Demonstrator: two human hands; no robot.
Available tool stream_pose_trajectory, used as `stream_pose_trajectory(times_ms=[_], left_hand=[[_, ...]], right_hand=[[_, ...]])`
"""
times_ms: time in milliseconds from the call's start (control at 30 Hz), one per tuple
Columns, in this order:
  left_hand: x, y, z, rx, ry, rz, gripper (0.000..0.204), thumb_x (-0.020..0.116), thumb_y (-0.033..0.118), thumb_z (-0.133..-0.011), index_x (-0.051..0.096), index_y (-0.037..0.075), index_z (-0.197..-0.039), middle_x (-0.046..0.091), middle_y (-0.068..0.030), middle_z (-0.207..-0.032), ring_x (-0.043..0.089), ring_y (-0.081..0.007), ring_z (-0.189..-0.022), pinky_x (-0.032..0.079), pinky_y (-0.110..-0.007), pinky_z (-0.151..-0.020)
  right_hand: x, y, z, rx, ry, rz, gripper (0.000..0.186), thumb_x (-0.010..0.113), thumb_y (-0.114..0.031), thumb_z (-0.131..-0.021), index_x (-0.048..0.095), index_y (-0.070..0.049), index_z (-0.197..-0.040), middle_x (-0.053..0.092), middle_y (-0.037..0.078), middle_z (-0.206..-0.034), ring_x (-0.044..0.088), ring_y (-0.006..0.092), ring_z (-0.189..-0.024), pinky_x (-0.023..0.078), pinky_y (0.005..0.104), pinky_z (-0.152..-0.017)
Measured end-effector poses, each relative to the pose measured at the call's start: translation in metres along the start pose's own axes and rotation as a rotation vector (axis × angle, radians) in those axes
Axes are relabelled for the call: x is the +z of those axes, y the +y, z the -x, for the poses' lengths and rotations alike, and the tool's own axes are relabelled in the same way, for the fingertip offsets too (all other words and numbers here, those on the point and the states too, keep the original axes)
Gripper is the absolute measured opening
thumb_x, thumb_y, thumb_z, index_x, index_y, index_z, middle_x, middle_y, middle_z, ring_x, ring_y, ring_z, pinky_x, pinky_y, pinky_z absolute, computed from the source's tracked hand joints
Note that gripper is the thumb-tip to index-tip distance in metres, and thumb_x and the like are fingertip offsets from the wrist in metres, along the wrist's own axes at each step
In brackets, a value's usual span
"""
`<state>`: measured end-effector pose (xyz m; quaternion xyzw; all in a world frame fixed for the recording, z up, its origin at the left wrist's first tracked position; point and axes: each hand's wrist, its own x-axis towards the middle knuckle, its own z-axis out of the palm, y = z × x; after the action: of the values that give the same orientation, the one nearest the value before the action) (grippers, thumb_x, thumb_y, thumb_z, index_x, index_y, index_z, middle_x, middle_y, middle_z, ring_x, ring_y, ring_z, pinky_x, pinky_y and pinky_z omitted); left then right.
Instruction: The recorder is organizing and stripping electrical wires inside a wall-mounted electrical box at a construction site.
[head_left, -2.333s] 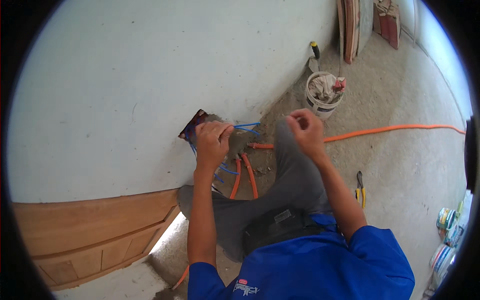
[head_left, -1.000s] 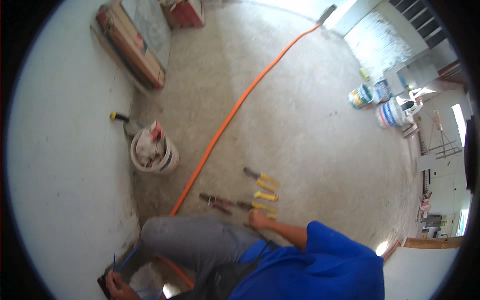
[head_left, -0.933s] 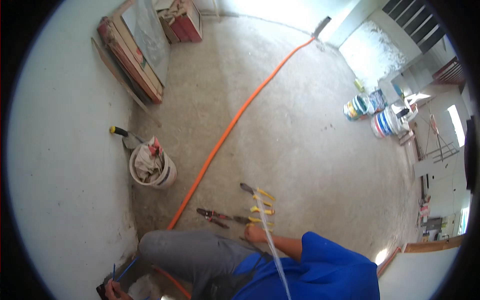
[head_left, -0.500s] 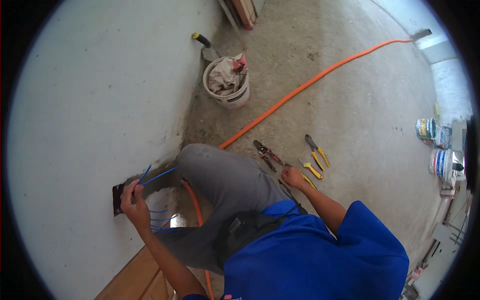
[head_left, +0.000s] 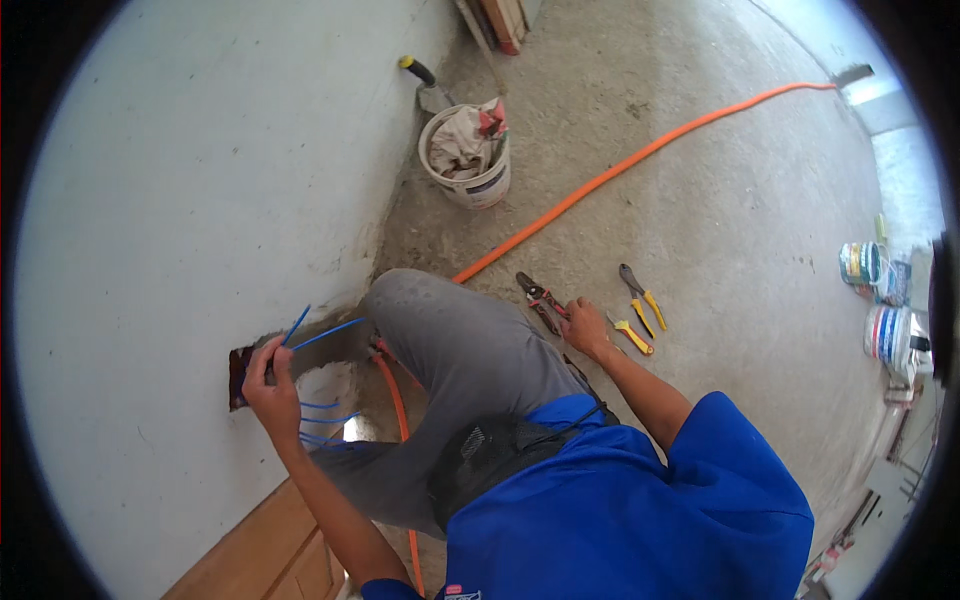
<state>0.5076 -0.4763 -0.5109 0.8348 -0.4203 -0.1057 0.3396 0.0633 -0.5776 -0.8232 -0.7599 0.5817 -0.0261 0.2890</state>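
My left hand [head_left: 270,390] is closed in a pinch on blue electrical wires [head_left: 297,325], whose ends stick out past my fingers. It is beside a rectangular wall box opening [head_left: 238,378] cut low in the wall. Below that hand, several more blue wires [head_left: 325,420] stick out loose. On the floor to the right, my right hand [head_left: 586,328] is curled on the handle ends of red-and-black handled pliers [head_left: 540,298]. Just right of it lie a yellow-handled tool [head_left: 634,338], partly hidden by the hand, and yellow-handled diagonal cutters [head_left: 642,296].
An orange corrugated conduit [head_left: 600,180] runs across the concrete floor and past my bent knee [head_left: 400,295]. A white bucket [head_left: 480,190] with rags and a trowel [head_left: 430,90] stand by the wall. More buckets [head_left: 885,330] are at far right; a wooden panel [head_left: 250,550] is lower left.
My right hand has moved forward and left from the yellow-handled tool onto the red-handled pliers. My left hand keeps holding the blue wires. The whole view has shifted slightly.
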Motion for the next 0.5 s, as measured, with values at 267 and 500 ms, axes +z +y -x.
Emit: stream_pose_trajectory(times_ms=[267,500], left_hand=[[0.009,0.003,-0.002,0.18,0.103,-0.06,0.019,0.066,0.017,-0.083,0.068,0.004,-0.097,0.069,-0.0102,-0.095,0.064,-0.0217,-0.086,0.049,-0.031,-0.077],[-0.003,0.017,0.0,0.071,0.04,0.039,0.017,0.071,0.016,-0.076,0.07,0.007,-0.09,0.068,-0.0056,-0.083,0.062,-0.0196,-0.074,0.044,-0.036,-0.069]], right_hand=[[0.025,-0.023,-0.041,0.063,-0.174,0.069,0.042,0.07,-0.022,-0.074,0.06,-0.007,-0.112,0.062,0.021,-0.101,0.058,0.0359,-0.099,0.047,0.0439,-0.087],[-0.016,-0.077,-0.079,0.21,-0.164,-1.108,0.019,0.058,-0.014,-0.086,0.061,0.0,-0.098,0.064,0.01,-0.073,0.061,0.0252,-0.054,0.051,0.0369,-0.058]])
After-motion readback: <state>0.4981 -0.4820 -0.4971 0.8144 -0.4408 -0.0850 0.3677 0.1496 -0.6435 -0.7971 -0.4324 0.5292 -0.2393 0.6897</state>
